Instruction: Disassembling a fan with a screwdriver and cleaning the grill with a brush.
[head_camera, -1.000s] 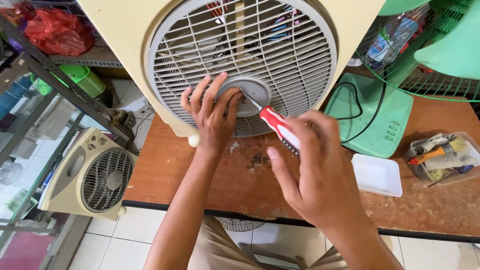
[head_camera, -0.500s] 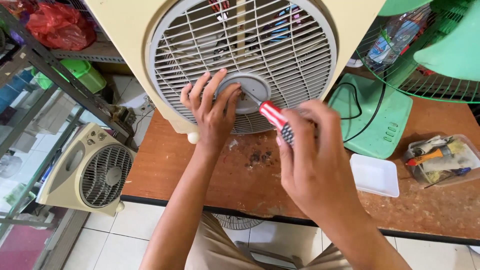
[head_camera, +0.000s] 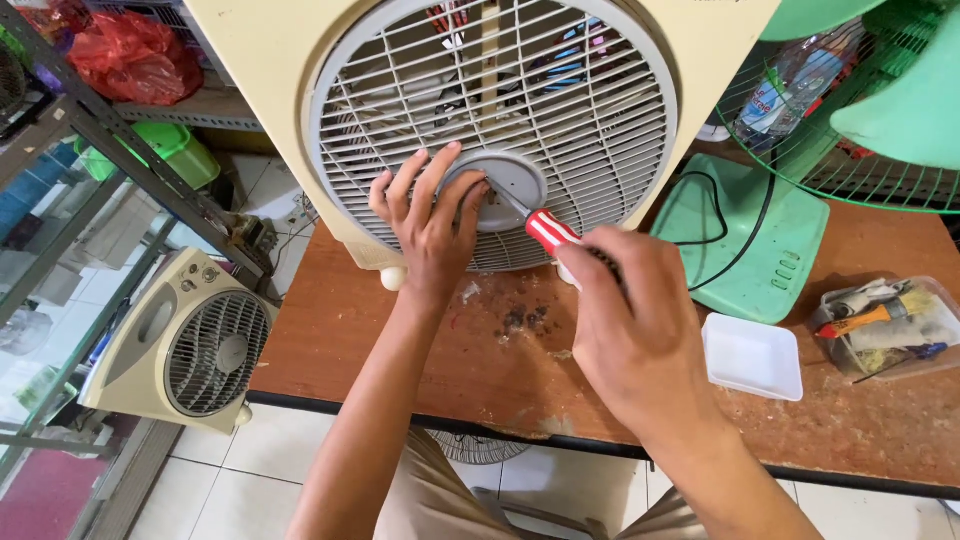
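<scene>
1. Fingers (head_camera: 437, 185) of the left hand (head_camera: 430, 225) spread wide and flat against the grille (head_camera: 600, 120) of a cream box fan (head_camera: 270, 90), tips touching the left rim of the round grey hub (head_camera: 510, 185); the hand grips nothing
2. Right hand (head_camera: 630, 330) is curled shut round a screwdriver (head_camera: 548, 230) with a red-and-white striped handle, its fingers hidden from the camera behind the back of the hand
3. Screwdriver's shaft angles up and left from the fist, its tip set against the hub just beside the left fingertips
4. Fan stands upright at the far edge of a worn brown workbench (head_camera: 400, 350), grille facing the person
5. Dark specks of debris (head_camera: 525, 318) lie on the bench between the two forearms, near the fan's foot
6. To the right, a pale green fan base (head_camera: 760, 250) lies flat with a black cord (head_camera: 730, 215) looped over it; a green wire guard (head_camera: 850, 160) hangs over the far right corner
7. Near the right hand sits a white rectangular tray (head_camera: 752, 355), and further right a clear tub (head_camera: 885, 325) holding small tools
8. On the tiled floor to the left, well apart from the bench, stands a second cream box fan (head_camera: 190, 345), tilted back
9. Metal shelving (head_camera: 110, 150) on the far left carries a red plastic bag (head_camera: 130, 55) and a green container (head_camera: 180, 150)
</scene>
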